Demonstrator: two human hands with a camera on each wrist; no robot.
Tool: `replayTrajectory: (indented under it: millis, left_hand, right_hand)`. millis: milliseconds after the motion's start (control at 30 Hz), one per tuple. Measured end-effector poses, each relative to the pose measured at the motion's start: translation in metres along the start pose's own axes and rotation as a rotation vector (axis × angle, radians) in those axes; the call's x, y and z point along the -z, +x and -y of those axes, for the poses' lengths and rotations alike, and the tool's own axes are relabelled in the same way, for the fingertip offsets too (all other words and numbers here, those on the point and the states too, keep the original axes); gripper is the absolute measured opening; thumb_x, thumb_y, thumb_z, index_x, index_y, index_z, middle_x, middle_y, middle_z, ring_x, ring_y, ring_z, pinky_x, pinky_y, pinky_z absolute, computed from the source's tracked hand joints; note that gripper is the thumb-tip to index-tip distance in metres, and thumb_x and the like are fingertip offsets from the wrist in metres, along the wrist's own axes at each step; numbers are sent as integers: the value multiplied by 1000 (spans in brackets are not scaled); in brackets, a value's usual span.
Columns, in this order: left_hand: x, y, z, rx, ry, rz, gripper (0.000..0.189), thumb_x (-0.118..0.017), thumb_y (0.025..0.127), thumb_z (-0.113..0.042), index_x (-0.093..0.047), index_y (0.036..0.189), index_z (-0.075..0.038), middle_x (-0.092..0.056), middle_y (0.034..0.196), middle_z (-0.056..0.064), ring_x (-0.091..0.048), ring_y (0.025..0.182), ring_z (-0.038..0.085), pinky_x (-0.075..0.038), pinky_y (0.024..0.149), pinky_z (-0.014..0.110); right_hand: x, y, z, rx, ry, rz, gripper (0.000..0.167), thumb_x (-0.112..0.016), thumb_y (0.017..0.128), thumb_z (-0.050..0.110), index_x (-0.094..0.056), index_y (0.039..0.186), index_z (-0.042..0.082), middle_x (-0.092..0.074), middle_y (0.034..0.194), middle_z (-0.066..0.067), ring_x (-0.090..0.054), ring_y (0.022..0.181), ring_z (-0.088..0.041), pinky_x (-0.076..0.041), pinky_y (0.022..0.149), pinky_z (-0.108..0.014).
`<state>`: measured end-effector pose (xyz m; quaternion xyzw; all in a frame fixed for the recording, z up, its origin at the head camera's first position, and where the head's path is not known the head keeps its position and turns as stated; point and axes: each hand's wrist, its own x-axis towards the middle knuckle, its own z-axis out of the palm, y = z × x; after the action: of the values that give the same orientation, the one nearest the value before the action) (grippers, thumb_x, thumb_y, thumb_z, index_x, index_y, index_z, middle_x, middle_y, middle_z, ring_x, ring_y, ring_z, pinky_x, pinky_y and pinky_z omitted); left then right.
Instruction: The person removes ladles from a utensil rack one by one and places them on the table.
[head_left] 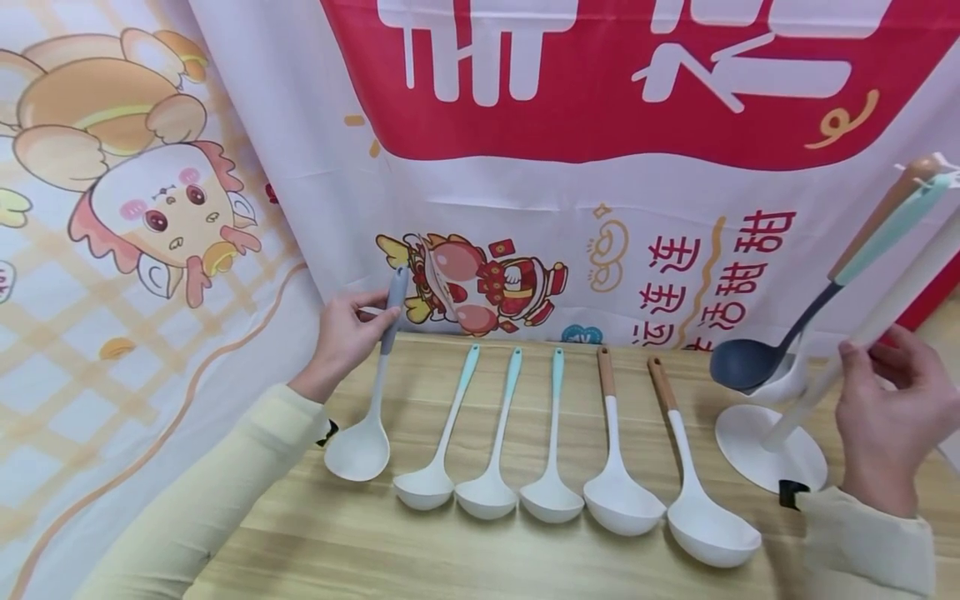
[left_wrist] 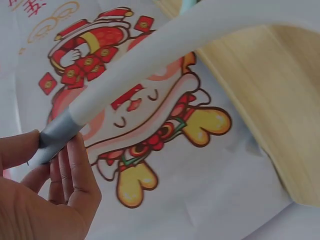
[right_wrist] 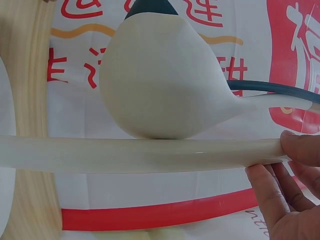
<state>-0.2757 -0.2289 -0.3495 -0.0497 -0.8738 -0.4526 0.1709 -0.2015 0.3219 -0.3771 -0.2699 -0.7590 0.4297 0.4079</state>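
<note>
We record the left hand [head_left: 348,333] well to the left of the stand [head_left: 798,462], pinching the grey ladle [head_left: 357,454] by its handle between thumb and fingers. We note this ladle as the farthest from the stand in the row, tilted, with its handle raised and its white bowl lowest. We cannot tell whether that bowl touches the table [head_left: 300,550].

We find the right hand [head_left: 896,400] at the stand itself, thumb and fingers closed about the white post [head_left: 900,296] above the round base.

On the stand's upper part we observe two overlapping ladles, a dark ladle [head_left: 742,364] and a white ladle [right_wrist: 160,75], bowls down. The white one's bowl lies right beside the post; we cannot confirm contact.

Left of the stand, we count five more white-bowled ladles lying on the table, handles toward the cloth [head_left: 465,179]: two brown ladles [head_left: 622,500] nearer the stand, then three mint ladles [head_left: 486,496] between these and the grey one. We see the cloth, printed with red figures and lettering, behind the stand.
</note>
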Motion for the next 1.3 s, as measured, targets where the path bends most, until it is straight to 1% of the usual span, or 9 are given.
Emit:
replayTrajectory:
  millis: [100,167,267,400,567,733,967,1067,1300]
  left_hand:
    - [-3,3,9,46,27,31,38,-70,99,-13,-70,134,1,-74,117,28,-76,83,17,-58,66,13]
    - [-5,6,16,85,42,55,39,-70,100,-13,-68,136,3,-74,118,28,-72,81,9,-57,67,13]
    - [-10,8,29,148,34,98,42,-68,101,-13,-65,139,5,-72,119,26,-67,80,3,-59,69,15]
    - [-15,10,42,201,13,145,43,-66,102,-11,-62,140,8,-71,119,26,-69,86,7,-63,73,21]
    - [-23,13,57,227,15,182,39,-64,103,-9,-63,137,9,-70,126,31,-72,99,23,-66,78,29]
    - [-32,15,69,253,43,209,38,-64,103,-10,-65,136,9,-70,126,32,-69,97,23,-64,75,26]
    - [-46,19,78,255,153,236,34,-69,100,-11,-70,127,9,-71,125,31,-71,93,26,-63,71,27]
    - [-51,20,81,251,200,263,32,-70,99,-11,-72,124,9,-71,123,29,-70,87,23,-62,69,26]
    - [-64,22,91,267,267,342,27,-72,97,-12,-77,116,7,-77,95,18,-61,63,10,-53,57,20]
  right_hand:
    - [0,0,-1,11,-1,-2,39,-61,105,41,-62,144,39,-68,139,9,-49,102,17,-46,116,-21]
    - [0,-1,0,22,-4,-4,39,-61,105,42,-62,144,38,-67,143,6,-49,103,18,-46,116,-22]
    - [1,-2,2,29,4,-4,39,-61,105,41,-63,144,38,-67,144,5,-50,104,18,-46,116,-22]
    - [1,-1,2,26,8,-4,39,-62,105,42,-63,144,38,-67,143,7,-50,104,17,-46,116,-22]
    - [1,-2,4,15,-4,0,40,-61,105,42,-62,145,38,-66,144,7,-50,105,17,-46,116,-22]
    - [2,-4,8,9,-5,7,42,-60,104,44,-61,146,38,-65,147,8,-50,107,16,-46,117,-25]
    - [1,-4,6,34,-6,-13,41,-62,104,42,-63,145,36,-66,146,8,-52,107,16,-46,116,-23]
    - [0,-3,3,45,-8,-24,40,-62,105,39,-63,144,35,-67,145,7,-52,106,16,-47,115,-21]
    - [-1,0,0,57,-11,-35,39,-63,105,38,-64,144,34,-69,143,5,-51,103,18,-48,113,-20]
